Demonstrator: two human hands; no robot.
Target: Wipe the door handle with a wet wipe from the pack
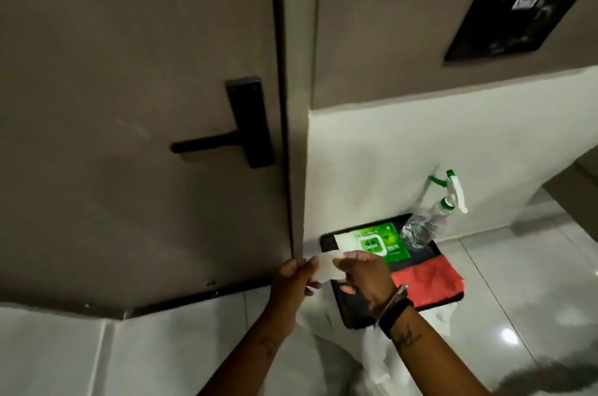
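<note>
A black lever door handle (207, 145) on a black backplate sits on the grey-brown door (129, 72), up and left of my hands. A green wet wipe pack (383, 242) lies on a black tray (356, 311) on the floor by the wall, its flap open with a white wipe showing. My left hand (293, 279) and my right hand (364, 272) hold a white wet wipe (326, 266) between them, pinched at each side, just in front of the pack and below the handle.
A clear spray bottle (433, 217) with a white and green trigger stands at the tray's far right. A red cloth (430, 280) lies on the tray. A white plastic bag (382, 360) lies on the glossy tiled floor. A black panel (517, 17) hangs on the wall at upper right.
</note>
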